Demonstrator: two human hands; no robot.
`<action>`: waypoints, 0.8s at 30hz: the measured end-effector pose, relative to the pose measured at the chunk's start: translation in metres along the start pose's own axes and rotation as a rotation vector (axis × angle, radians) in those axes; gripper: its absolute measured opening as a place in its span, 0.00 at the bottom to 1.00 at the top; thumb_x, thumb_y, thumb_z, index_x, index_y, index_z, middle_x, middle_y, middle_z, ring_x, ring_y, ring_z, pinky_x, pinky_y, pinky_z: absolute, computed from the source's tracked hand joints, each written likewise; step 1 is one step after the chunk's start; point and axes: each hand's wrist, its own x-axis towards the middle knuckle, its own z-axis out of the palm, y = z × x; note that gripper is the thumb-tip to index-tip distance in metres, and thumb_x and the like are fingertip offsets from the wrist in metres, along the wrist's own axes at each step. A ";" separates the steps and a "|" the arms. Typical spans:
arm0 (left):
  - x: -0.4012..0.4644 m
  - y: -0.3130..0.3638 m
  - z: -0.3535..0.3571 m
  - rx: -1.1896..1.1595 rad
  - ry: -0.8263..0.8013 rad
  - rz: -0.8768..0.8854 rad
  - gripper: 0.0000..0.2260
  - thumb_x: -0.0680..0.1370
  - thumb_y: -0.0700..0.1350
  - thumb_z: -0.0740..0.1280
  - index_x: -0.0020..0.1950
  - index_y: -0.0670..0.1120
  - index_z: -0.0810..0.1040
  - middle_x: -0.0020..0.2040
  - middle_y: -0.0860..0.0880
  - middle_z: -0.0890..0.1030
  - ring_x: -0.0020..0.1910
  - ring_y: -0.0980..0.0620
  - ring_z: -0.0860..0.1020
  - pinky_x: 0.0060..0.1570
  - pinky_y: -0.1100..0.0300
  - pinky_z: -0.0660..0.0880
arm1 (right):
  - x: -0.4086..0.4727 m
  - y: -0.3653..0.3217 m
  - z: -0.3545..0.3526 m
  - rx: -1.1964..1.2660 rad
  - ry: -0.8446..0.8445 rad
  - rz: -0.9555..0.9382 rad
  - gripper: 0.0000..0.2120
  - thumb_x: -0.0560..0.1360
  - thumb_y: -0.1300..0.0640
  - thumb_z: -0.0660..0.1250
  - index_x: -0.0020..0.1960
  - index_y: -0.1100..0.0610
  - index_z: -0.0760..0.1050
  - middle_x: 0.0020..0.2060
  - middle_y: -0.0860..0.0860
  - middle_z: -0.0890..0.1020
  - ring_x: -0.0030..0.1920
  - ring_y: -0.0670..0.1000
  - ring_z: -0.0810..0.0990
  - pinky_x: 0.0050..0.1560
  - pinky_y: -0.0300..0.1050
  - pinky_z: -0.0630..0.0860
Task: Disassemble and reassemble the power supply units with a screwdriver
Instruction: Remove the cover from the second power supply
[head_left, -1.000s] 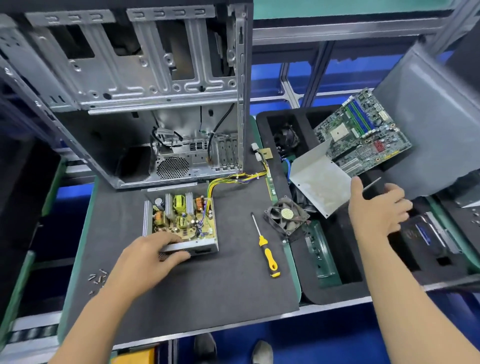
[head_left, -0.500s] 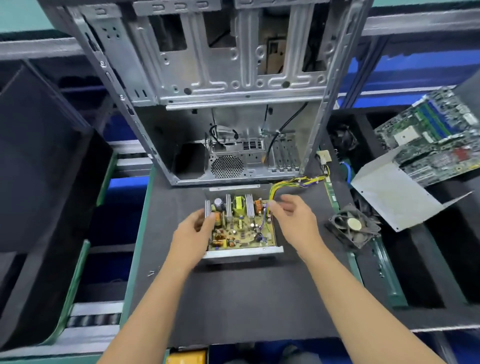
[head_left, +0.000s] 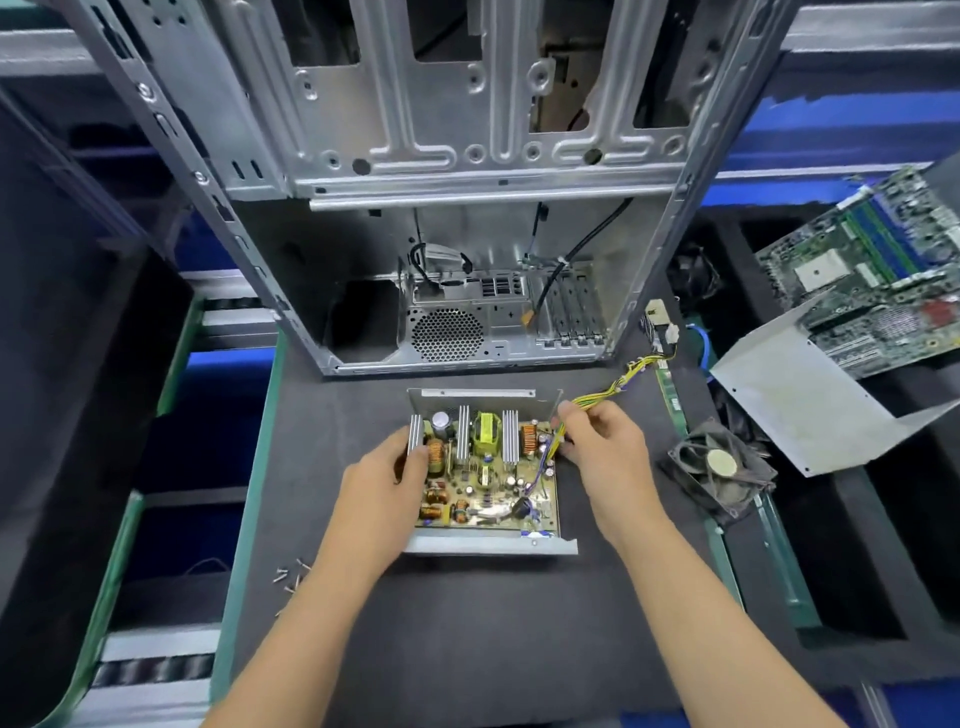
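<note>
We read no legible writing; our left hand (head_left: 387, 475) grips the open power supply unit (head_left: 488, 467), our right hand (head_left: 605, 447) pinches its yellow cable bundle (head_left: 610, 387).

Dark foam mat (head_left: 467, 639) on green-edged workbench (head_left: 249, 499).

A single head-worn wide-angle view looks forward and steeply down from close above the dark tabletop (head_left: 467, 649). Both forearms enter from the near edge. The open power supply unit (head_left: 485, 470) sits mid-frame, the computer case (head_left: 467, 182) rising at the far side, edges bowed by the lens.
</note>
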 end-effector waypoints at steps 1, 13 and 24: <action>0.000 0.000 -0.001 -0.003 -0.004 0.003 0.08 0.84 0.49 0.60 0.49 0.57 0.78 0.28 0.59 0.74 0.29 0.60 0.70 0.31 0.71 0.68 | 0.000 0.001 0.000 -0.028 -0.005 -0.014 0.15 0.74 0.45 0.70 0.45 0.59 0.77 0.38 0.50 0.83 0.43 0.53 0.81 0.56 0.56 0.79; 0.005 -0.008 -0.001 -0.139 -0.080 -0.050 0.13 0.83 0.51 0.61 0.65 0.66 0.75 0.50 0.68 0.82 0.49 0.67 0.78 0.48 0.74 0.70 | 0.000 0.003 -0.007 -0.153 -0.069 -0.107 0.04 0.77 0.54 0.70 0.46 0.53 0.78 0.42 0.47 0.84 0.47 0.46 0.83 0.57 0.54 0.79; 0.009 -0.020 0.000 -0.090 -0.160 0.032 0.14 0.83 0.55 0.56 0.63 0.75 0.70 0.48 0.57 0.80 0.45 0.58 0.70 0.42 0.67 0.68 | 0.023 -0.017 -0.021 0.863 -0.122 0.336 0.15 0.78 0.46 0.65 0.54 0.58 0.76 0.45 0.51 0.85 0.44 0.49 0.84 0.48 0.43 0.79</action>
